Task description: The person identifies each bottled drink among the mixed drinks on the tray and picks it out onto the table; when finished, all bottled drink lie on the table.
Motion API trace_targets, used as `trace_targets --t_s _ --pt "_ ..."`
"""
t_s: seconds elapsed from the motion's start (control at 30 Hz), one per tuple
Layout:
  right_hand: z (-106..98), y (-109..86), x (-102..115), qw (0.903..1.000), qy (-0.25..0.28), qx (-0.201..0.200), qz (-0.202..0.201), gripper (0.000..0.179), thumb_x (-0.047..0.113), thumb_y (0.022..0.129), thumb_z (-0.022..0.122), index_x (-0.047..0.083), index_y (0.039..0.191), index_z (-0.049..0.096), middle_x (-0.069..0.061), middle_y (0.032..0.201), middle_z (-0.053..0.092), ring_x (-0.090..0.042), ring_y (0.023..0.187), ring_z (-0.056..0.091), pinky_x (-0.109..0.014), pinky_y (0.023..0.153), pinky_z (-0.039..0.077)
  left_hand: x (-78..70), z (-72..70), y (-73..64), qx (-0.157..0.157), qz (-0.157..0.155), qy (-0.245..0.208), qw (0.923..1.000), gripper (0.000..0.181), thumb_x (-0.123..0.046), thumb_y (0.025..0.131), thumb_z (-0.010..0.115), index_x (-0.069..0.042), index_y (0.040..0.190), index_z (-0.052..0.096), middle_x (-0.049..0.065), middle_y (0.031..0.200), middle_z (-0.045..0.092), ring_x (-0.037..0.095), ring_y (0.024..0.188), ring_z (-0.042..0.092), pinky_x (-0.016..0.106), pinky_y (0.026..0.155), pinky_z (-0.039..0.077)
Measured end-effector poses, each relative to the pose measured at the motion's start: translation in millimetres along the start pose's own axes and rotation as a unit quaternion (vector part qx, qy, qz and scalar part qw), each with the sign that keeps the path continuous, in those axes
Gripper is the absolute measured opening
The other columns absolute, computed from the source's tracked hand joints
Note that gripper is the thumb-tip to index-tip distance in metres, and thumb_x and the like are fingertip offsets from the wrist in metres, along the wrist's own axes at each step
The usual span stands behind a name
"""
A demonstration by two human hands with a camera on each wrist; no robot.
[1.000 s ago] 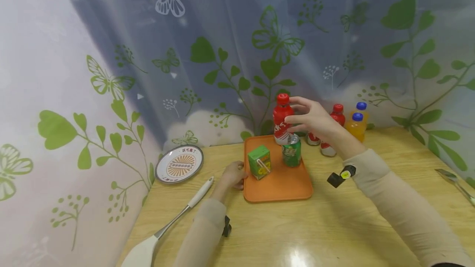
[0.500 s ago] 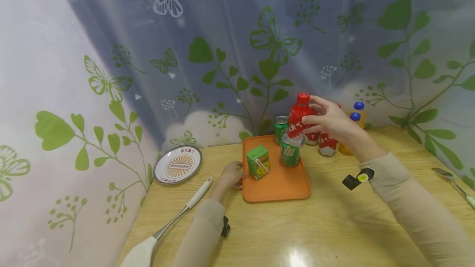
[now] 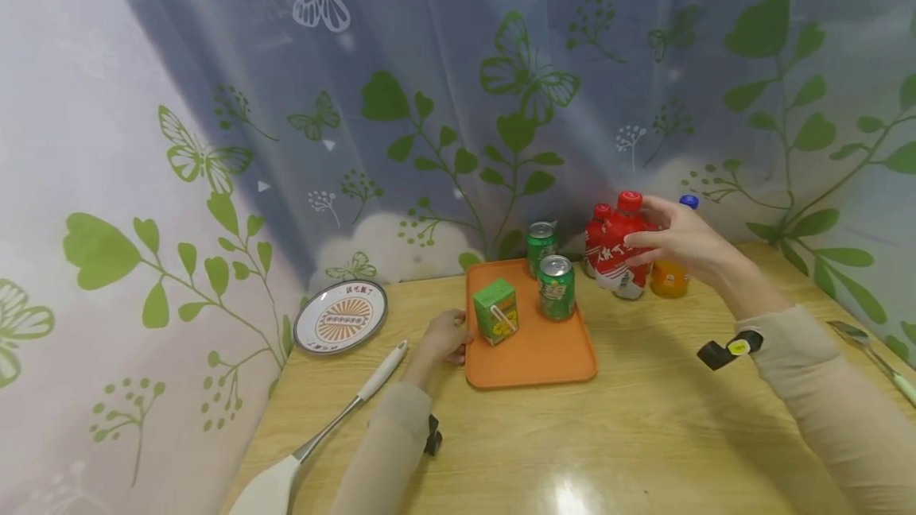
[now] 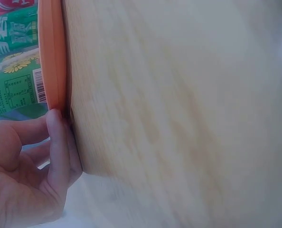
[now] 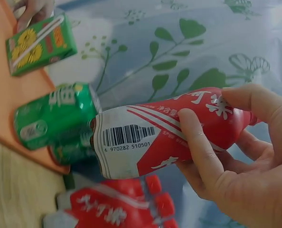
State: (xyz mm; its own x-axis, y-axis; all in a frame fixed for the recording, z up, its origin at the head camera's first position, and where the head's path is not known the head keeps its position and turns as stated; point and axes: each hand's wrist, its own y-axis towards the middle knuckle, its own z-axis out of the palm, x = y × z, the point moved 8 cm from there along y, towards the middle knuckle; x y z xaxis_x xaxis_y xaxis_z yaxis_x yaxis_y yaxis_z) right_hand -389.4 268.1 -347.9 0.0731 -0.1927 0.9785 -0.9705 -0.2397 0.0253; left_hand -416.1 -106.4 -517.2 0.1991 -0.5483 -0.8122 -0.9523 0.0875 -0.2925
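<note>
My right hand (image 3: 680, 241) grips a red-and-white drink bottle (image 3: 617, 251) with a red cap, right of the orange tray (image 3: 525, 368). The bottle leans slightly; whether its base touches the table I cannot tell. Behind it another red bottle (image 3: 592, 243) partly shows, and the right wrist view has several red bottles (image 5: 110, 204) below the held one. My left hand (image 3: 445, 336) pinches the tray's left edge, fingertips at the rim in the left wrist view. On the tray stand a green juice box (image 3: 496, 312) with a straw and two green cans, one front (image 3: 556, 292), one behind (image 3: 540, 245).
Orange drink bottles (image 3: 669, 280) with blue caps stand right of the red ones, partly behind my right hand. A patterned plate (image 3: 339, 316) and a white-handled spatula (image 3: 382, 372) lie left. Another utensil (image 3: 869, 348) lies far right. A printed curtain (image 3: 444, 38) hangs behind the table.
My right hand has carried the red bottle rightward and lower, from above the cans to beside the other red bottles. Both cans now show fully. My left hand stays at the tray.
</note>
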Motion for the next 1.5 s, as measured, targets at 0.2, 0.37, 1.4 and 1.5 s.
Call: trace_targets --t_s 0.2,0.37,1.4,1.5 --pt "-17 -6.8 -25 0.9997 -0.017 0.0 0.02 0.096 0.006 0.101 0.067 0.006 0.17 0.0 -0.027 0.175 0.001 -0.05 0.147 0.04 -0.045 0.096 0.068 1.2 1.0 0.1 0.002 0.006 -0.01 0.9999 0.061 -0.001 0.098 0.063 -0.003 0.156 0.047 0.01 0.089 0.062 0.013 0.063 0.059 0.017 0.048 0.057" --pt "-31 -9.6 -44 0.9987 -0.04 -0.001 0.033 0.102 0.008 0.099 0.069 0.004 0.168 -0.005 -0.031 0.174 -0.002 -0.025 0.127 0.061 -0.039 0.095 0.068 3.7 0.8 4.6 0.001 -0.007 -0.005 1.0 0.06 -0.002 0.099 0.064 -0.006 0.157 0.047 0.011 0.097 0.064 0.013 0.065 0.059 0.017 0.048 0.057" --pt "-58 -18.8 -88 0.9959 -0.065 -0.011 0.063 0.095 0.004 0.096 0.071 0.002 0.168 0.009 -0.036 0.167 0.02 -0.016 0.095 0.076 -0.033 0.091 0.069 3.2 0.7 6.6 0.001 -0.019 0.012 0.9997 0.058 -0.004 0.101 0.063 -0.008 0.157 0.048 0.008 0.092 0.063 0.012 0.064 0.059 0.017 0.047 0.058" --pt "-64 -18.4 -88 0.9968 -0.058 -0.026 0.05 0.069 0.003 0.099 0.067 0.001 0.159 0.032 -0.018 0.153 0.045 -0.008 0.097 0.073 -0.033 0.092 0.069 2.5 0.6 5.5 0.002 -0.019 0.012 0.9997 0.058 -0.005 0.101 0.063 -0.009 0.157 0.048 0.008 0.092 0.063 0.011 0.064 0.059 0.017 0.049 0.058"
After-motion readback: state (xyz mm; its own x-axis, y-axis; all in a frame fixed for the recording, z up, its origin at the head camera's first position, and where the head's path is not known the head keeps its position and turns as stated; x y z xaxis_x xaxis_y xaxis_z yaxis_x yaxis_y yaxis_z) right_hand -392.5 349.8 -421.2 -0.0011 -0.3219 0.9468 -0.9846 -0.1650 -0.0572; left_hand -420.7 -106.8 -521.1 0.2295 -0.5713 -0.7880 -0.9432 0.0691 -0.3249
